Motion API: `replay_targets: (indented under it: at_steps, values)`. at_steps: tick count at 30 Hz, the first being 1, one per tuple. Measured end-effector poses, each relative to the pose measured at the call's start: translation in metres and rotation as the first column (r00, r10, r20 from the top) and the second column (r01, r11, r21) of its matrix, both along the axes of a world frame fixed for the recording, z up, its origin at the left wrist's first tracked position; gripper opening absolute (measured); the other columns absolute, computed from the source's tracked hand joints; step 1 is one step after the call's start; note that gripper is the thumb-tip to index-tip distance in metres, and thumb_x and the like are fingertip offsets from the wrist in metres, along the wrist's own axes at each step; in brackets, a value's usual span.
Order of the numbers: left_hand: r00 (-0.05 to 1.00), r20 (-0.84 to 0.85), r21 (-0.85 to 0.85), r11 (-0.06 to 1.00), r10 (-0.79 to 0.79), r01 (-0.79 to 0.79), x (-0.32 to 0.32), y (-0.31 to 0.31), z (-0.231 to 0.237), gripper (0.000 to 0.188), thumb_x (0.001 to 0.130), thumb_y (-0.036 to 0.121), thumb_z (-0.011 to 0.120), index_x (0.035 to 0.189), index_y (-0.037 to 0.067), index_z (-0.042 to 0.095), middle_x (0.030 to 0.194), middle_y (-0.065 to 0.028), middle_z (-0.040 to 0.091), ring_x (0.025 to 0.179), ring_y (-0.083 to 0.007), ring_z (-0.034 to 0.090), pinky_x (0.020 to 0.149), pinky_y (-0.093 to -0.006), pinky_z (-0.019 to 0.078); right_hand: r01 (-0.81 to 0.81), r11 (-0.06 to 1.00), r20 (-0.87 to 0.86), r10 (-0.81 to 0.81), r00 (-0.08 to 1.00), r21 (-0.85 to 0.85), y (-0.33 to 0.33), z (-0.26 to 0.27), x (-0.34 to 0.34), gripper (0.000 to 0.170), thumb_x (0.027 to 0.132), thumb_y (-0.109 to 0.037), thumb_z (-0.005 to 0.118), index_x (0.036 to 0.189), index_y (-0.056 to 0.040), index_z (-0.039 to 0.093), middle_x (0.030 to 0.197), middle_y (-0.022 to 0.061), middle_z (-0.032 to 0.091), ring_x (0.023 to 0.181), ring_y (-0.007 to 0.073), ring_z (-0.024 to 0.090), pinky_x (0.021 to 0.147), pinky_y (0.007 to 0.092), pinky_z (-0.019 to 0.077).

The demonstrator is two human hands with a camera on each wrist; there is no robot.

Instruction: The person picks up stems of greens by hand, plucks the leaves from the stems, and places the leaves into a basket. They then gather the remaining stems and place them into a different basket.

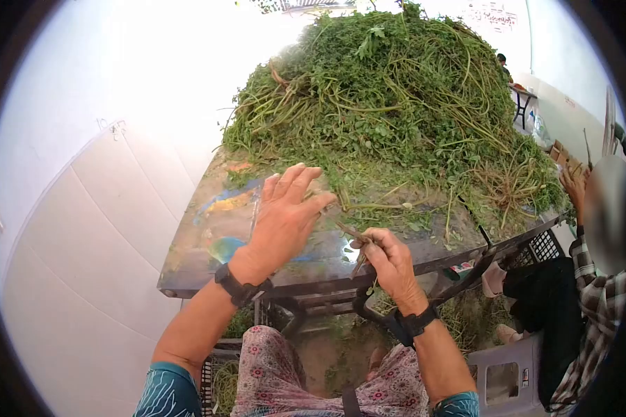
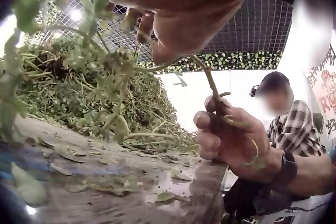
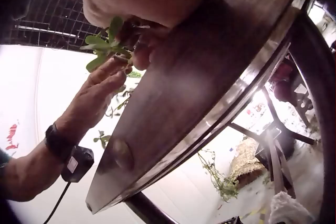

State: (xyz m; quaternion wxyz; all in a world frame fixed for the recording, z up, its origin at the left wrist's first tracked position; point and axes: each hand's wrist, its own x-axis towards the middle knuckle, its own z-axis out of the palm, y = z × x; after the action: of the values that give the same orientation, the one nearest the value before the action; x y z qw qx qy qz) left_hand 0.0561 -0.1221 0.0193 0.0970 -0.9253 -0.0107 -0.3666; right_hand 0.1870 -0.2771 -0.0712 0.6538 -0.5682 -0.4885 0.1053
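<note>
Right hand (image 1: 391, 265): thumb and fingers clenched on a stem (image 1: 350, 229), its thicker part in the pinch and a thinner run reaching toward the left thumb. Left hand (image 1: 283, 217): fingers extended, thumb apart from the index, so it reads as released; can't tell if the thumb touches the stem. Guess: the right pinch steadies the stem and leaves the left fingers free along it. Both sets of fingers work by the near edge of the table (image 1: 188, 260), probably so the green heap (image 1: 396, 97) beyond the fingertips is within reach (it towers over them).

View diffs: the left wrist view shows the stem bending up out of the right fingertips and passing under the left thumb, clearer than head, where it's thin and partly lost. The right wrist view adds a leafy sprig (image 3: 107, 45) at the right fingertips, plus a small black box (image 3: 79, 164) with a cable below the left fingers, neither clear in head. Only head gives the full heap.
</note>
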Motion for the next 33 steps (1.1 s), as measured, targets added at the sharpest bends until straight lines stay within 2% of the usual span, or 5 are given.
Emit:
replay_targets:
  at_steps: [8, 17, 20, 23, 33]
  values:
    - [0.955, -0.264, -0.335, 0.941, -0.137, 0.043, -0.004, 0.005, 0.002, 0.017, 0.079, 0.009, 0.055, 0.097, 0.007, 0.057, 0.092, -0.0135, 0.059, 0.093, -0.0297, 0.054, 0.080, -0.0413, 0.0403, 0.008, 1.000, -0.153, -0.006, 0.988, 0.012, 0.002, 0.001, -0.001, 0.019, 0.087, -0.012, 0.049, 0.101, -0.0005, 0.053, 0.076, 0.0036, 0.057, 0.067, 0.0082, 0.049, 0.059, 0.0240, 0.0424]
    - [0.999, -0.014, -0.651, 0.759, -0.031, 0.014, 0.008, 0.008, -0.023, 0.016, 0.084, 0.010, 0.050, 0.095, 0.001, 0.055, 0.058, -0.0077, 0.053, 0.051, -0.0184, 0.052, 0.049, -0.0314, 0.0398, 0.031, 0.998, -0.051, -0.034, 0.998, -0.062, 0.005, 0.002, -0.006, 0.023, 0.085, -0.014, 0.053, 0.101, 0.0016, 0.055, 0.069, 0.0063, 0.056, 0.061, 0.0114, 0.051, 0.058, 0.0254, 0.0429]
    - [0.991, 0.090, -0.839, 0.544, 0.095, 0.024, 0.019, 0.009, -0.036, 0.010, 0.084, 0.009, 0.049, 0.087, 0.002, 0.054, 0.054, -0.0008, 0.046, 0.048, -0.0105, 0.045, 0.047, -0.0261, 0.0382, 0.042, 0.995, 0.023, -0.040, 0.999, -0.094, 0.004, 0.001, -0.010, 0.023, 0.084, -0.014, 0.054, 0.101, 0.0012, 0.056, 0.070, 0.0070, 0.058, 0.060, 0.0118, 0.053, 0.059, 0.0252, 0.0436]
    - [0.878, 0.393, -0.831, -0.304, 0.275, 0.467, 0.004, 0.061, -0.033, 0.005, 0.085, 0.010, 0.048, 0.085, 0.005, 0.051, 0.055, 0.0038, 0.039, 0.046, -0.0077, 0.037, 0.045, -0.0222, 0.0346, -0.066, 0.988, -0.140, 0.046, 0.989, -0.140, -0.010, 0.004, -0.021, 0.023, 0.085, -0.015, 0.053, 0.101, 0.0007, 0.056, 0.072, 0.0070, 0.060, 0.062, 0.0114, 0.055, 0.059, 0.0253, 0.0442]
    - [0.887, 0.461, -0.652, -0.670, 0.020, 0.354, -0.088, -0.028, -0.049, 0.017, 0.093, 0.024, 0.049, 0.090, 0.008, 0.048, 0.058, 0.0039, 0.034, 0.048, -0.0061, 0.031, 0.042, -0.0227, 0.0287, -0.144, 0.915, -0.673, 0.377, 0.636, 0.376, -0.035, 0.017, -0.001, 0.022, 0.089, -0.014, 0.052, 0.108, -0.0031, 0.049, 0.103, 0.0123, 0.059, 0.091, 0.0229, 0.061, 0.077, 0.0362, 0.0522]
